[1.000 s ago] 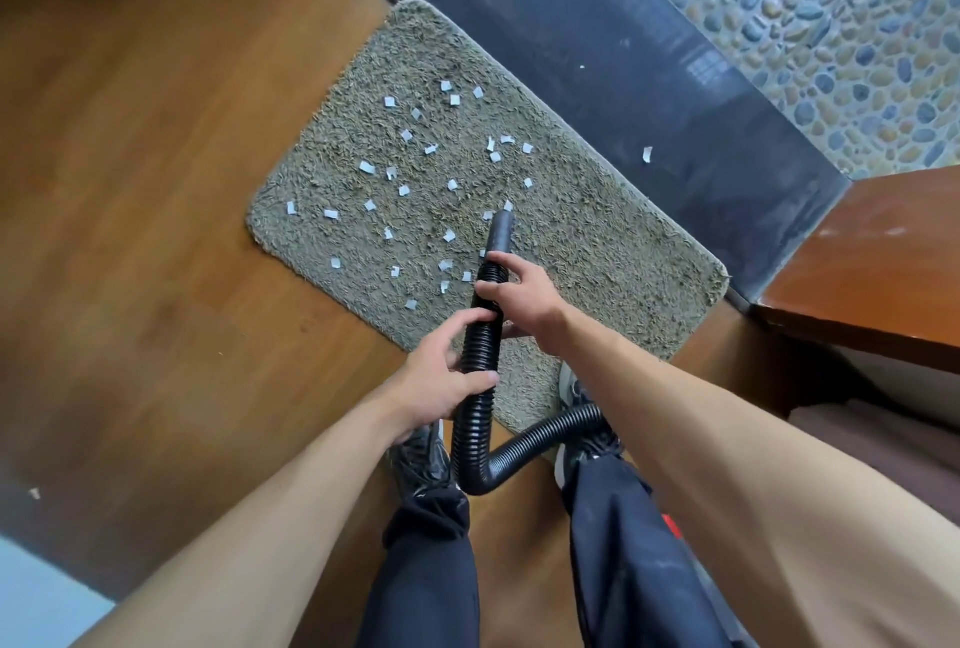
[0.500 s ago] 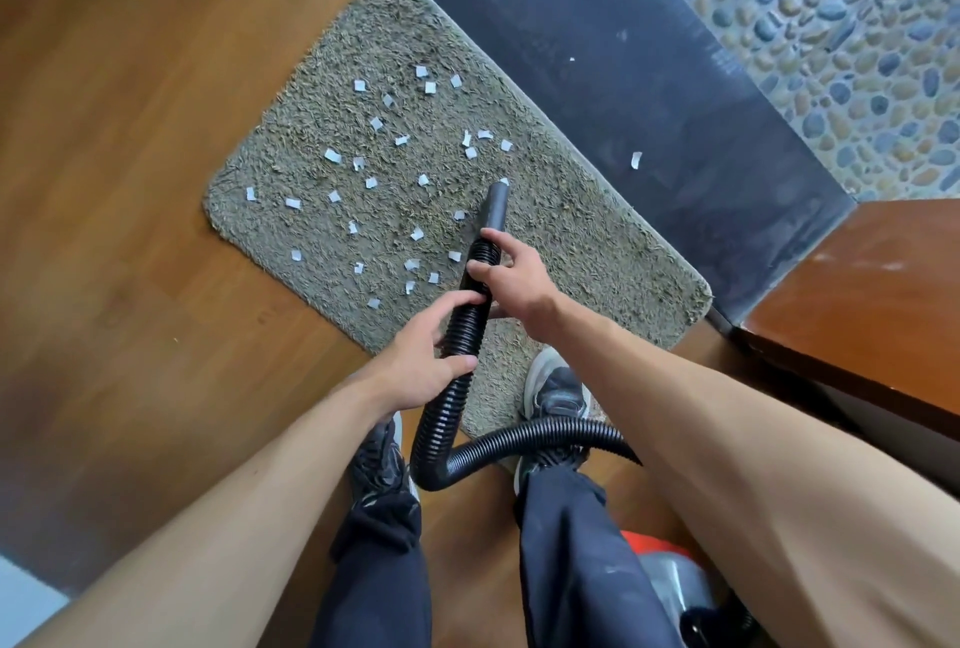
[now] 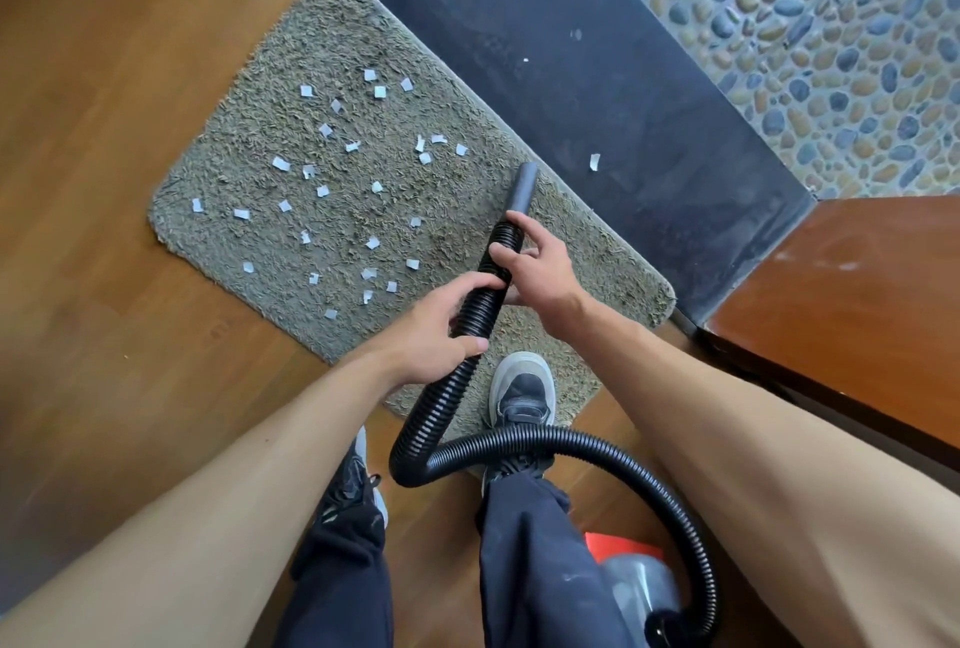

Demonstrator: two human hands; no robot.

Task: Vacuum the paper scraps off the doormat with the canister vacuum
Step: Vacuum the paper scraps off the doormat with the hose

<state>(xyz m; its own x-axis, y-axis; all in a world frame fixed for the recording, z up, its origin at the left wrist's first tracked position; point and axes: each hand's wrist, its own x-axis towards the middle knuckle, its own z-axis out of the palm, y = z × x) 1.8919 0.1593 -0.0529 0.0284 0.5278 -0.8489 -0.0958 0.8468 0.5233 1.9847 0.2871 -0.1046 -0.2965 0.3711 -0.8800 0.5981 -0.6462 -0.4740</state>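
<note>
A shaggy grey-green doormat (image 3: 270, 242) lies on the wood floor, strewn with several small white paper scraps (image 3: 332, 179), mostly on its left and middle. A black ribbed vacuum hose (image 3: 483, 304) ends in a smooth nozzle (image 3: 523, 187) that points at the mat's far right edge. My right hand (image 3: 535, 268) grips the hose just behind the nozzle. My left hand (image 3: 431, 335) grips it lower down. The hose loops back past my legs to the red and clear canister (image 3: 639, 580) behind my right leg.
A dark stone strip (image 3: 597, 75) borders the mat's far side, with a stray scrap (image 3: 594, 162) on it. Beyond is a pebble floor (image 3: 831, 23). A brown wooden ledge (image 3: 852, 294) stands at right. My right shoe (image 3: 522, 387) is on the mat's near edge, my left shoe (image 3: 358, 481) on wood.
The nozzle has swung right and forward, away from the scraps toward the mat's far edge. My right foot has stepped onto the mat, and the canister has come into view.
</note>
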